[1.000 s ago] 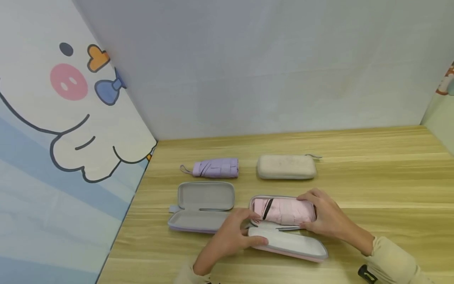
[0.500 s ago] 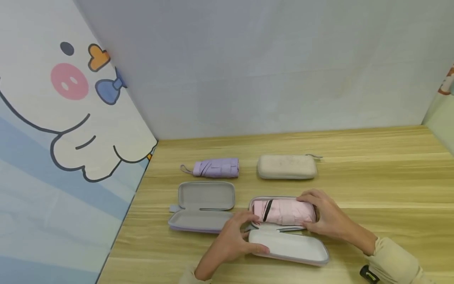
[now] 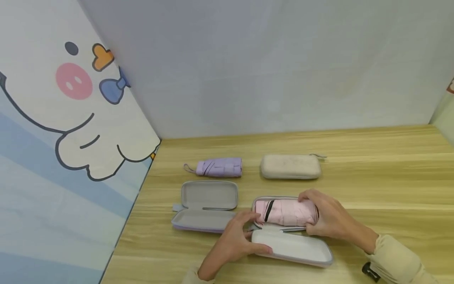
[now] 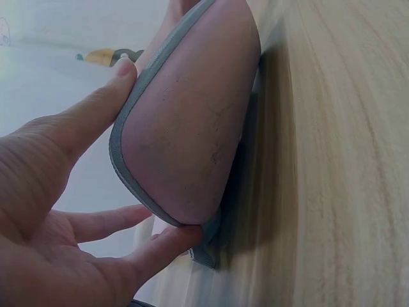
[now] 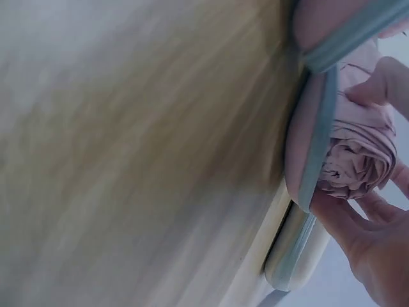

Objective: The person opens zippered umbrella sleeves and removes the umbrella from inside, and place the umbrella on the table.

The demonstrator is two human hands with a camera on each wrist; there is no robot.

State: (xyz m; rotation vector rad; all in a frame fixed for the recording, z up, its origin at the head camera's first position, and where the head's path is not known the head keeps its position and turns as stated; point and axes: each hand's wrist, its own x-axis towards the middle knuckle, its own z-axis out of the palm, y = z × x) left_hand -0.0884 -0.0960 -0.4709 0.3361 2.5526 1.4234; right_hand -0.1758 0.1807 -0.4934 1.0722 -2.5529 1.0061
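Observation:
A folded pink umbrella [image 3: 292, 212] with a black strap lies in the back half of an open pink zip case [image 3: 292, 247], whose lining is white. My right hand [image 3: 328, 216] grips the umbrella's right end, thumb at the front and fingers behind. In the right wrist view the rolled cloth end [image 5: 354, 169] shows between thumb and fingers, inside the case's grey-edged rim. My left hand [image 3: 237, 238] holds the case's left end, its thumb on the front half's rim and a fingertip near the umbrella's left end. In the left wrist view, thumb and fingers touch the scuffed pink shell [image 4: 185, 121].
Left of the pink case lies an open purple case [image 3: 209, 195] with grey lining, partly behind my left hand. A folded purple umbrella [image 3: 223, 167] with a wrist loop lies behind it. A closed cream case [image 3: 291, 166] sits at the back. A pale cloth wall [image 3: 276, 71] borders the table.
The front half of the pink case has tipped flatter, showing more white lining than a second ago. Both hands keep nearly the same places; the head view has shifted slightly.

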